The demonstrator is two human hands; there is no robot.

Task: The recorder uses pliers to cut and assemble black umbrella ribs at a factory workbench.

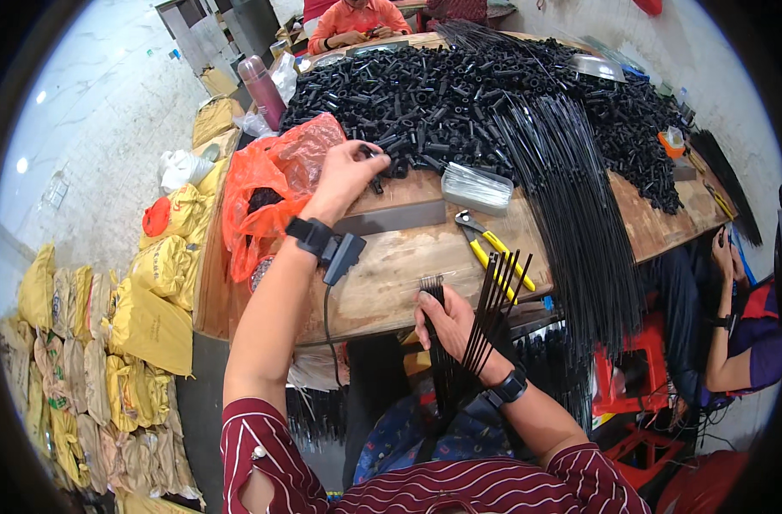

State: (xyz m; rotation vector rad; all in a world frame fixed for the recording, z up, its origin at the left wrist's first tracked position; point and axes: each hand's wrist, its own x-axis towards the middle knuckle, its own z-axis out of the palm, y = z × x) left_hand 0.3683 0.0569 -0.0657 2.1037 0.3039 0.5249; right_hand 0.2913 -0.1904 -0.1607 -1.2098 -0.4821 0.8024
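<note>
My left hand [350, 176] is at the near edge of a big heap of small black tubular pieces [416, 103]. Its fingers are closed in a pinch on one such dark piece, partly hidden by the fingers. Close to the table's front edge, my right hand [447, 324] grips a bundle of thin black rods [485, 330]. The rods fan out on both sides of the thumb, and thin pale tips show at the bundle's upper end. Cutting pliers with yellow handles [479, 250] lie just beyond that hand. A box of thin clear or silvery pins [478, 206] stands by the heap.
A flat grey metal bar [391, 218] lies before the heap. Left of it is a red plastic bag [245, 210], with a pink flask [262, 92] behind. Long black rods [571, 223] overhang the table's edge at right. People sit at the far side and right.
</note>
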